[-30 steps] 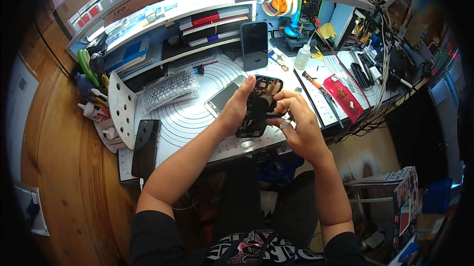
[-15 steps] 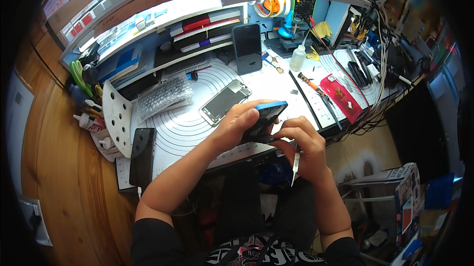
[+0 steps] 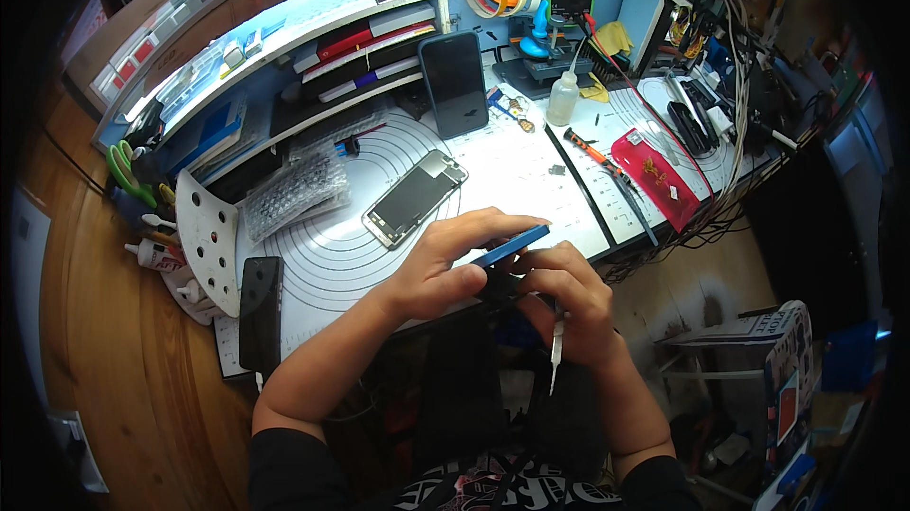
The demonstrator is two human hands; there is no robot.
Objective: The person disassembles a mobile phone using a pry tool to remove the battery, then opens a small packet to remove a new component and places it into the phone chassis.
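My left hand [image 3: 431,269] is wrapped round a blue-edged phone [image 3: 515,245], tilted above the front edge of the bench. My right hand [image 3: 580,307] has its fingertips against the phone's lower right part, but what they touch there is hidden. A slim pale tool [image 3: 556,350] with a pointed end is tucked in the right hand, pointing down; its exact kind is unclear. Beyond the hands, a detached phone screen [image 3: 417,200] lies on the white work mat [image 3: 327,288].
A dark phone [image 3: 455,84] stands at the back, and a black phone [image 3: 261,312] lies at the left edge. Bubble wrap [image 3: 299,196] lies by the shelf. To the right are a dropper bottle [image 3: 563,100], an orange-black screwdriver [image 3: 590,151] and a red pouch [image 3: 656,174].
The phone has been turned, so its blue edge shows more. Both hands sit slightly lower in the picture, and the whole view has shifted a little.
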